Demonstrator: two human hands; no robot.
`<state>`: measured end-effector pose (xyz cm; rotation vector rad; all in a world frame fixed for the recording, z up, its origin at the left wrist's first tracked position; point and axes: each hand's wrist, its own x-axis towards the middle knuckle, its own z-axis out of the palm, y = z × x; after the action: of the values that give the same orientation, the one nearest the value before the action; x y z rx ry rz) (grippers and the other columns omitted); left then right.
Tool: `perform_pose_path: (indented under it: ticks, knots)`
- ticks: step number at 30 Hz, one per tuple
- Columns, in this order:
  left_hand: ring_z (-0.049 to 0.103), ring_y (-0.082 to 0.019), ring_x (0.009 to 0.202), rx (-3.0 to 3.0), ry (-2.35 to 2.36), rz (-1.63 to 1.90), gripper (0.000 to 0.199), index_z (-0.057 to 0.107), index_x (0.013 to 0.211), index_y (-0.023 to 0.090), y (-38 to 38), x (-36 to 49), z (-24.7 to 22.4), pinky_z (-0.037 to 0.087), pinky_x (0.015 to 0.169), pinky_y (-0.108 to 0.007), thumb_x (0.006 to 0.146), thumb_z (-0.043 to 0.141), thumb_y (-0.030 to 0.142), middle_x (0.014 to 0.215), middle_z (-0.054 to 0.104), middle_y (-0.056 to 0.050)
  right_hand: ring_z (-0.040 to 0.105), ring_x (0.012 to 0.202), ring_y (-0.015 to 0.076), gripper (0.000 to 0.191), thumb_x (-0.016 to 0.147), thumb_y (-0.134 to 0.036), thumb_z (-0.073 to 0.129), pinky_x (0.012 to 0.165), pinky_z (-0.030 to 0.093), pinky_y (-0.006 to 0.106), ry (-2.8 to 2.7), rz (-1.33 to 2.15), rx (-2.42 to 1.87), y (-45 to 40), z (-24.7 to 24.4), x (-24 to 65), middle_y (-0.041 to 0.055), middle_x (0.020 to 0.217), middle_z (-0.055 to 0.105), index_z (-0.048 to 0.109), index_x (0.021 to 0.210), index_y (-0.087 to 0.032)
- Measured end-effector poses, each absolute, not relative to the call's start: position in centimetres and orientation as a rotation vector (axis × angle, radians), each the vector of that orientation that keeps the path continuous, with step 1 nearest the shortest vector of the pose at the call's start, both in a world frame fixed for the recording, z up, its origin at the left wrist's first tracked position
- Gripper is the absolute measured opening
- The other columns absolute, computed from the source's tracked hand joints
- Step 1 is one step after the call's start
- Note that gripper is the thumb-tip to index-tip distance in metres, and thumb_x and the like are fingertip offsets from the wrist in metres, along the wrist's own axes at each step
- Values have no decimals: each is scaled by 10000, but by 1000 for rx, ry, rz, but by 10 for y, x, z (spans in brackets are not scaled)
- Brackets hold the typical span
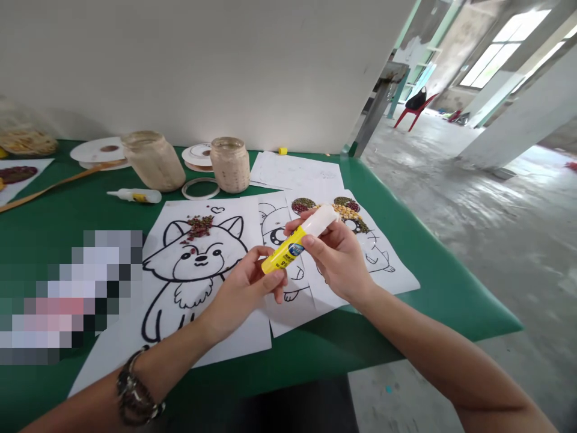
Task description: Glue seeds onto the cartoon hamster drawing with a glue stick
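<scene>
Between the thumb and fingers of our left hand point(255, 276) we grip the yellow lower end of a cylindrical plastic glue stick point(296, 238); our right hand point(340, 258) grips its white upper end. It slants up rightward at frame centre, blue oval label point(296, 249) visible, above white paper sheets point(288, 316).

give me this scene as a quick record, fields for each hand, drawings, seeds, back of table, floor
left hand: on the yellow end of a yellow-and-white tube
right hand: on the tube's white end
drawings: fox-like animal drawing at left; others partly hidden by the hands
seeds: reddish and green seeds on the fox-like animal's head
back of table: left jar, right jar
floor: red chair
</scene>
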<state>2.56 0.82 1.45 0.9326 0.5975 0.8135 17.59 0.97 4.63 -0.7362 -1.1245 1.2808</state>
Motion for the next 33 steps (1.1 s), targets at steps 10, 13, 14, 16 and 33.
perform_pose_path:
  ticks: [10,13,14,16,33]
  knots:
    - [381,-19,354,887,626,741,347,460,824,166,4,27,22,315,445,-179,741,574,483,540,553,66,628,874,128,188,689,-210,661,808,518,304,-1076,1323,-706,11,44,176,-19,847,674,578,857,-230]
    - [399,-23,375,946,697,819,345,423,789,184,6,27,21,300,437,-165,692,661,414,520,527,93,634,861,133,197,685,-234,667,835,508,328,-1056,1316,-743,12,43,176,-19,834,680,562,852,-234]
    - [362,-22,343,952,692,794,334,422,745,178,6,27,21,267,408,-166,727,605,458,459,487,96,636,854,134,199,684,-233,667,832,508,331,-1058,1314,-739,13,43,176,-19,827,682,560,852,-234]
    - [264,-16,284,913,644,677,417,423,654,166,6,27,21,201,365,-176,795,426,559,371,411,91,638,842,130,193,689,-217,663,815,512,323,-1078,1315,-699,13,42,176,-18,822,685,565,854,-231]
    - [364,-71,366,1120,774,636,436,466,645,165,9,27,18,283,409,-218,769,416,580,402,446,52,619,783,120,210,666,-235,681,719,517,297,-1174,1265,-706,21,38,181,-16,799,659,553,832,-218]
